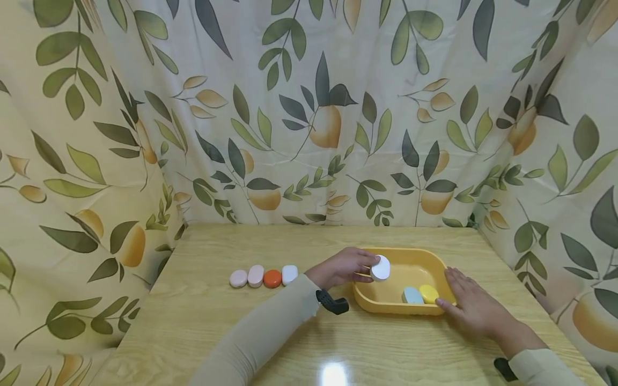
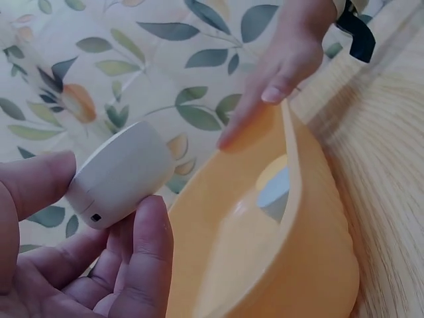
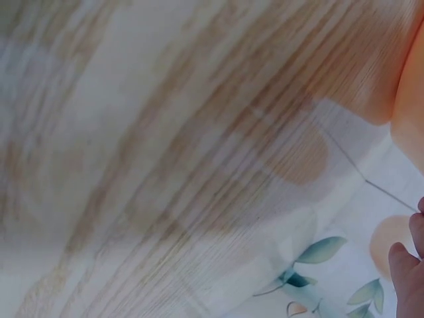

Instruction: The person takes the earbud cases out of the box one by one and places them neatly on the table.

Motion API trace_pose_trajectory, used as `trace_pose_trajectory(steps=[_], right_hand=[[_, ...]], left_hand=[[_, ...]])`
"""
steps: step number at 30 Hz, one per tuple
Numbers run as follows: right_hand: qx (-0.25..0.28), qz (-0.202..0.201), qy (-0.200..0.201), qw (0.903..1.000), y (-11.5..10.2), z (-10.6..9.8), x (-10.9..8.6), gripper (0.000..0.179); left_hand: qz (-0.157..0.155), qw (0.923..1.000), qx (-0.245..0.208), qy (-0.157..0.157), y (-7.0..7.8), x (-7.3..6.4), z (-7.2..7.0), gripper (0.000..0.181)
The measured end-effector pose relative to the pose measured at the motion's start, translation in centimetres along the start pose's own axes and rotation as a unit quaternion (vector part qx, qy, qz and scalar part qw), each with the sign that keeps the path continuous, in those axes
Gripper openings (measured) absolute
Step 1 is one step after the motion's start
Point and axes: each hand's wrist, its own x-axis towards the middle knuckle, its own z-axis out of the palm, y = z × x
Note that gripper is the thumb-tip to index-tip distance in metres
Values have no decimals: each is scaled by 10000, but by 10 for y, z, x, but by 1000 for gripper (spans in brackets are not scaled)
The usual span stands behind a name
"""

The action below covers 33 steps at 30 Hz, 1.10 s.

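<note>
My left hand [image 1: 345, 268] holds a small white rounded case [image 1: 380, 268] between thumb and fingers, over the left end of a yellow-orange tray [image 1: 399, 308]. Seen from the left wrist, the white case [image 2: 122, 175] has a seam and a small dark square on its side. Inside the tray, a light blue case [image 1: 412, 295] and a yellow case [image 1: 428, 294] lie by the front wall. My right hand [image 1: 475, 303] rests with fairly straight fingers along the tray's right side, its thumb at the front corner.
To the left on the wooden table [image 1: 203, 321], a row holds a pale pink case [image 1: 238, 279], a pink oval one [image 1: 256, 275], an orange-red one [image 1: 272, 278] and a white one [image 1: 289, 274]. Leaf-patterned curtains [image 1: 309, 134] enclose the table's back and sides.
</note>
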Motion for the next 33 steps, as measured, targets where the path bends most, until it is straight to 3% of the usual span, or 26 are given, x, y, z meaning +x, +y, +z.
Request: trace_pose_trajectory(steps=[6, 19, 33], right_hand=[[-8, -1, 0, 10000, 3, -2, 3, 81], [-2, -100, 89, 9999, 0, -1, -1, 78], [-11, -111, 92, 9999, 2, 2, 2, 79]], left_hand=[[43, 10000, -56, 57, 2, -4, -8, 26], [78, 9996, -73, 255, 0, -28, -32, 31], [70, 9986, 54, 521, -17, -56, -63, 31]])
